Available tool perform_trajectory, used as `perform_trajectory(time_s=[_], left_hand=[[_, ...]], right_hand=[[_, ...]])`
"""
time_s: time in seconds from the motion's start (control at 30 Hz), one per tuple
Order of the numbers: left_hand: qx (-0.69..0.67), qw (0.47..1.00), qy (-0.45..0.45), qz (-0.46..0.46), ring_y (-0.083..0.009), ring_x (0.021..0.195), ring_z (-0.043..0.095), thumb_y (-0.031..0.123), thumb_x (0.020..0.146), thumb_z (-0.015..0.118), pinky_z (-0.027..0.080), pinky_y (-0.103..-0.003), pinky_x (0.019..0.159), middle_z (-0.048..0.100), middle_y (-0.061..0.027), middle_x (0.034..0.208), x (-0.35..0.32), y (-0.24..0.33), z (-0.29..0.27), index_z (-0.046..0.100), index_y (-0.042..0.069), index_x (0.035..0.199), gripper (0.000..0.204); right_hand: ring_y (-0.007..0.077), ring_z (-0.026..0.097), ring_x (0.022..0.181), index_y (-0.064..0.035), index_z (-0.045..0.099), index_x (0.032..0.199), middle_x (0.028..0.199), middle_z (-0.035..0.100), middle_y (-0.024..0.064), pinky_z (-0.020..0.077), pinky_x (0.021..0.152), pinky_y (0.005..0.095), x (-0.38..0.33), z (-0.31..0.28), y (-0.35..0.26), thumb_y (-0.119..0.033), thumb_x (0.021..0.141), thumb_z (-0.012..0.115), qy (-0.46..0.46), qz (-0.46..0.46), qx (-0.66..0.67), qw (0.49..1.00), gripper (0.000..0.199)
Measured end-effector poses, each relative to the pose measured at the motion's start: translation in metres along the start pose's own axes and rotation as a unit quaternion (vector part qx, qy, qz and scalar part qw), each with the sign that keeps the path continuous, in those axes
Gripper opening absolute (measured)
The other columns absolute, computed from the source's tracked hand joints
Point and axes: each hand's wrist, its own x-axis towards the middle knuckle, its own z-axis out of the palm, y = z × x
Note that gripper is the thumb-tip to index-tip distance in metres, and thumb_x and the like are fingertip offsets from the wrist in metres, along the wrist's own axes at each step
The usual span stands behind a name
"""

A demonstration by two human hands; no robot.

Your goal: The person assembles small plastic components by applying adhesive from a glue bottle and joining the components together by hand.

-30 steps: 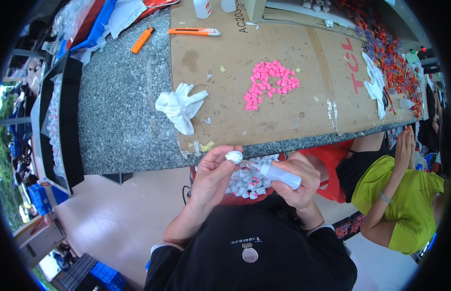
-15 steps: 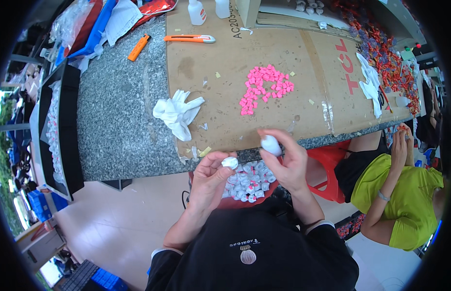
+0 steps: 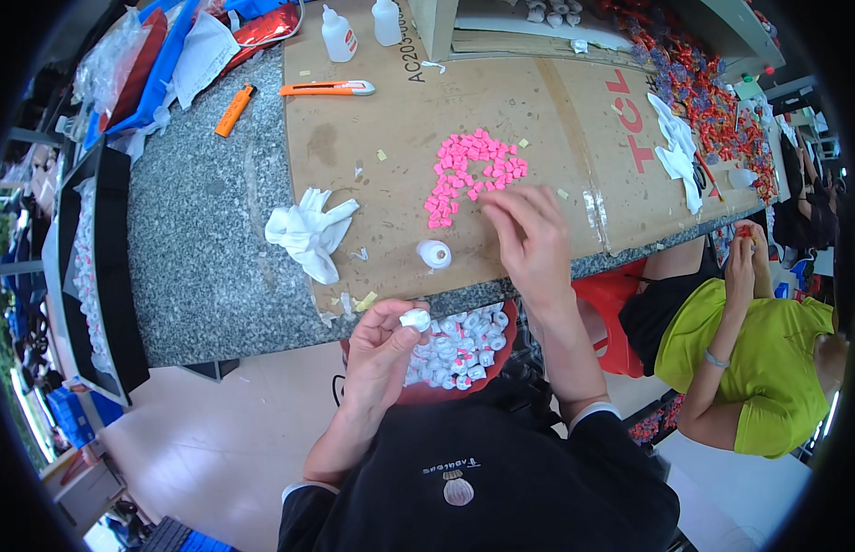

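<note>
My left hand [image 3: 380, 348] pinches a small white rounded part [image 3: 415, 319] between thumb and fingers, just off the table's front edge. Over the cardboard, my right hand [image 3: 536, 235] reaches to the near edge of a pile of small pink pieces [image 3: 446, 179]. Its thumb and fingertips are drawn together there; whether a piece is between them is hidden. A small white bottle [image 3: 435, 255] stands on the cardboard between my hands, its tip toward me. Below the edge, a red basin [image 3: 510, 345] holds many white parts [image 3: 455, 350], some with pink bits.
A crumpled white glove [image 3: 310, 235] lies left on the cardboard sheet [image 3: 391, 202]. Farther back are an orange cutter [image 3: 328, 88], an orange lighter-like tool [image 3: 234, 110] and two white bottles [image 3: 339, 37]. Another person in a yellow-green shirt [image 3: 750, 368] sits at the right.
My right hand has set the white bottle down on the cardboard and moved forward to the pink pile. The left hand still holds the white part. The whole view has shifted slightly.
</note>
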Motion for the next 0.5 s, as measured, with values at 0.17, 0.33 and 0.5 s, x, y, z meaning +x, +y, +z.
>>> perform_trajectory(time_s=[0.17, 0.33, 0.5], left_hand=[[-0.006, 1.000, -0.012, -0.007, -0.0181, 0.082, 0.059, 0.003, 0.080, 0.063, 0.049, -0.027, 0.072, 0.059, -0.0136, 0.104, 0.001, 0.000, 0.004, 0.053, 0.002, 0.104, 0.027], [0.010, 1.000, -0.026, -0.004, -0.0154, 0.091, 0.059, 0.000, 0.079, 0.063, 0.050, -0.028, 0.076, 0.059, -0.0121, 0.107, 0.000, -0.001, 0.003, 0.054, 0.003, 0.104, 0.027], [0.043, 0.998, -0.004, 0.035, -0.0162, 0.093, 0.059, -0.006, 0.078, 0.062, 0.050, -0.028, 0.079, 0.059, -0.0130, 0.105, 0.003, -0.001, 0.008, 0.054, 0.000, 0.103, 0.028]], right_hand=[[0.0245, 0.052, 0.077, -0.0032, 0.064, 0.085, 0.080, 0.056, 0.0074, 0.0422, 0.066, 0.0333, 0.014, 0.003, 0.014, -0.004, 0.073, 0.064, -0.028, -0.034, -0.093, 0.995, 0.012], [0.0241, 0.051, 0.078, -0.0048, 0.064, 0.079, 0.077, 0.053, 0.0061, 0.0430, 0.068, 0.0343, 0.007, -0.002, 0.010, -0.006, 0.070, 0.066, -0.062, -0.021, -0.082, 0.994, 0.010], [0.0255, 0.053, 0.076, -0.0040, 0.063, 0.078, 0.076, 0.056, 0.0063, 0.0438, 0.067, 0.0344, 0.002, -0.006, 0.002, -0.003, 0.071, 0.065, -0.057, -0.053, -0.063, 0.995, 0.007]])
